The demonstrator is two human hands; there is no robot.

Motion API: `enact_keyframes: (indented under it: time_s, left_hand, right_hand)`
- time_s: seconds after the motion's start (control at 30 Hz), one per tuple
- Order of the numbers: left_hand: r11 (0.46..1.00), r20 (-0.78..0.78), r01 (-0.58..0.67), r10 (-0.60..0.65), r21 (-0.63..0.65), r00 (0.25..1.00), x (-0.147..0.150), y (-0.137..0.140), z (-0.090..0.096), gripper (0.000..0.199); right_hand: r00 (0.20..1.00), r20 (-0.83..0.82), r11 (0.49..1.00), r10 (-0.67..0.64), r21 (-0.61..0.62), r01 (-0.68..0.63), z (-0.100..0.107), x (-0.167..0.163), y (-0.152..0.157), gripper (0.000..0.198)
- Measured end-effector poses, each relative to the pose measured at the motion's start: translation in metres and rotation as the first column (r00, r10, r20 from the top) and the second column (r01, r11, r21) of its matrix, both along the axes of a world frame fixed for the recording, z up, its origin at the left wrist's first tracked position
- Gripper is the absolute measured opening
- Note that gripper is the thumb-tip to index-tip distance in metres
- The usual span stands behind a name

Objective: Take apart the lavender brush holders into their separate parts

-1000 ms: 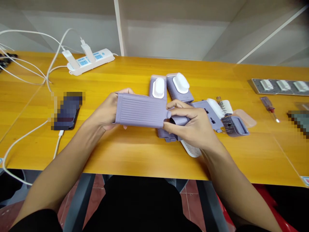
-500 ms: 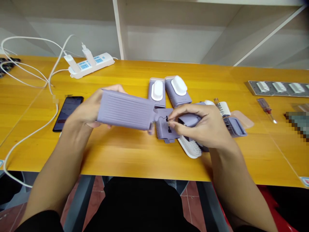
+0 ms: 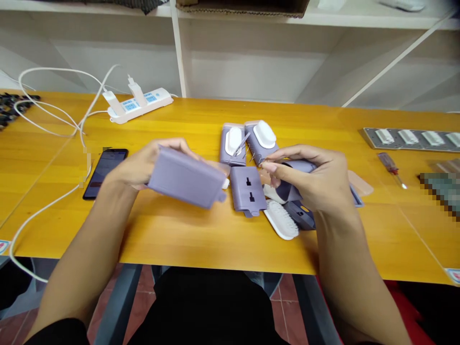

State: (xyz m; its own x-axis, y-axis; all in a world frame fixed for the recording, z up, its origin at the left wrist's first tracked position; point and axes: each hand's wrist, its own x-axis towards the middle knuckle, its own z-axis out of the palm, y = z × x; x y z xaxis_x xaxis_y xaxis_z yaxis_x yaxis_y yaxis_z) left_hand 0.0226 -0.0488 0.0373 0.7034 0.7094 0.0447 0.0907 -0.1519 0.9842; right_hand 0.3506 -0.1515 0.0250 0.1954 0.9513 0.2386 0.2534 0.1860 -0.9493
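Note:
My left hand (image 3: 145,165) is closed around a long purple plastic housing (image 3: 187,177), held above the table and blurred at its right end. With thumb and forefinger pinched, my right hand (image 3: 312,179) grips a thin bent metal wire piece (image 3: 247,149), its exact shape unclear. Below and between the hands lies a flat purple panel (image 3: 248,184) with two black slots. Under the right palm is a curved purple shell (image 3: 287,184); I cannot tell whether the palm holds it. Beside the panel lies a white bristle brush head (image 3: 281,219).
Two purple units with white oval pads (image 3: 266,134) stand behind the panel. A phone (image 3: 106,170) and a white power strip (image 3: 143,106) with cables are on the left. To the right are a screwdriver (image 3: 391,168), a pink plate (image 3: 360,184) and a grey metal strip (image 3: 370,139).
My right hand has lifted off the slotted panel with the wire piece. My left hand has turned the housing, so a smoother face shows instead of the ribbed one. The view has tilted up slightly.

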Motion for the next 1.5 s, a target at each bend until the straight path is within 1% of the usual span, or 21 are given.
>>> enact_keyframes:
  time_s: [0.07, 0.13, 0.2, 0.27, 0.33, 0.47, 0.53, 0.6, 0.7, 0.73, 0.83, 0.9, 0.97, 1.03, 1.13, 1.23, 1.3, 1.37, 1.43, 1.5]
  left_hand:
    - [0.981, -0.026, 0.191, -0.192, -0.036, 0.981, 0.011, -0.006, -0.001, 0.037]
    - [0.947, -0.061, 0.320, -0.321, -0.028, 0.945, 0.019, -0.010, -0.002, 0.026]
    - [0.918, -0.088, 0.396, -0.395, -0.010, 0.914, 0.023, -0.013, -0.004, 0.019]
    - [0.901, -0.105, 0.433, -0.432, -0.012, 0.896, 0.022, -0.014, -0.005, 0.020]
    - [0.895, -0.134, 0.446, -0.444, -0.018, 0.886, 0.019, -0.015, -0.004, 0.025]
    - [0.897, -0.256, 0.442, -0.430, -0.010, 0.866, 0.014, -0.015, 0.000, 0.038]
    - [0.897, -0.300, 0.442, -0.416, 0.021, 0.858, 0.014, -0.016, 0.002, 0.042]
    - [0.899, -0.325, 0.436, -0.399, 0.045, 0.857, 0.015, -0.016, 0.003, 0.043]
    - [0.900, -0.353, 0.432, -0.385, 0.062, 0.853, 0.013, -0.016, 0.003, 0.042]
    - [0.901, -0.363, 0.429, -0.379, 0.065, 0.851, 0.012, -0.015, 0.002, 0.042]
    - [0.906, -0.383, 0.417, -0.361, 0.072, 0.850, 0.009, -0.013, 0.001, 0.041]
    - [0.909, -0.378, 0.410, -0.357, 0.069, 0.854, 0.008, -0.012, 0.000, 0.039]
    - [0.913, -0.366, 0.403, -0.357, 0.056, 0.859, 0.008, -0.012, 0.000, 0.036]
    - [0.918, -0.356, 0.395, -0.358, 0.034, 0.863, 0.010, -0.012, 0.001, 0.033]
    - [0.920, -0.371, 0.389, -0.374, -0.035, 0.850, 0.013, -0.014, 0.003, 0.036]
    - [0.918, -0.407, 0.386, -0.387, -0.087, 0.828, 0.015, -0.015, 0.004, 0.042]
    - [0.931, -0.454, 0.360, -0.343, -0.051, 0.822, 0.014, -0.014, 0.003, 0.046]
    - [0.948, -0.540, 0.317, -0.263, 0.008, 0.800, 0.013, -0.014, 0.000, 0.043]
    - [0.954, -0.637, 0.295, -0.196, 0.052, 0.745, 0.010, -0.013, -0.004, 0.034]
    - [0.952, -0.717, 0.287, -0.128, 0.104, 0.685, 0.006, -0.011, -0.007, 0.021]
  right_hand:
    - [0.994, -0.107, 1.000, -0.029, -0.003, 0.029, -0.002, -0.001, 0.004, 0.017]
    - [0.972, -0.226, 0.998, -0.066, -0.020, 0.063, -0.003, -0.002, 0.008, 0.020]
    - [0.939, -0.327, 0.994, -0.103, -0.057, 0.090, -0.003, -0.002, 0.012, 0.026]
    - [0.906, -0.402, 0.990, -0.133, -0.100, 0.101, -0.004, 0.000, 0.015, 0.033]
    - [0.877, -0.456, 0.986, -0.153, -0.123, 0.108, -0.004, 0.002, 0.018, 0.041]
    - [0.821, -0.540, 0.982, -0.186, -0.114, 0.148, -0.006, 0.008, 0.024, 0.050]
    - [0.811, -0.549, 0.979, -0.203, -0.101, 0.177, -0.005, 0.011, 0.024, 0.050]
    - [0.817, -0.532, 0.973, -0.222, -0.066, 0.221, -0.003, 0.014, 0.024, 0.049]
    - [0.864, -0.427, 0.955, -0.265, 0.007, 0.296, 0.002, 0.021, 0.020, 0.046]
    - [0.883, -0.375, 0.952, -0.281, 0.006, 0.306, 0.003, 0.024, 0.019, 0.045]
    - [0.934, -0.214, 0.957, -0.287, -0.094, 0.273, 0.004, 0.034, 0.019, 0.043]
    - [0.951, -0.158, 0.957, -0.267, -0.162, 0.242, 0.003, 0.040, 0.021, 0.048]
    - [0.949, -0.190, 0.958, -0.254, -0.184, 0.220, 0.002, 0.044, 0.024, 0.056]
    - [0.928, -0.292, 0.967, -0.231, -0.173, 0.186, 0.001, 0.047, 0.027, 0.061]
    - [0.892, -0.421, 0.985, -0.163, -0.119, 0.123, 0.004, 0.048, 0.028, 0.058]
    - [0.875, -0.473, 0.994, -0.100, -0.077, 0.071, 0.007, 0.046, 0.026, 0.050]
    - [0.868, -0.492, 0.997, -0.066, -0.070, 0.036, 0.008, 0.044, 0.024, 0.046]
    - [0.861, -0.507, 0.997, -0.048, -0.082, 0.007, 0.008, 0.042, 0.023, 0.043]
    - [0.856, -0.515, 0.995, -0.038, -0.101, -0.017, 0.006, 0.039, 0.022, 0.042]
    - [0.855, -0.518, 0.992, -0.020, -0.119, -0.049, 0.005, 0.036, 0.021, 0.041]
